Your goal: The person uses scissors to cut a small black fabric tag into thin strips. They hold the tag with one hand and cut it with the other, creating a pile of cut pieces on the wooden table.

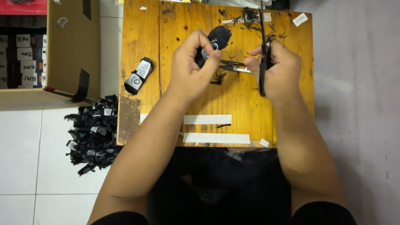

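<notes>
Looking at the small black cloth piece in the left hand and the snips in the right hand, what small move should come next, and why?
Probably close the snips on the bit of the black cloth piece nearest the blades. The left hand pinches the piece above the wooden table, the right hand points the blade tips at it, and black trimmings already lie on the wood.

This looks like a small home garment workshop. A worn wooden board [233, 104] lies over the lap, black labelled pieces [93, 131] are piled on the tiled floor [25, 158], and a cardboard box [71, 46] holds sorted bundles.
</notes>
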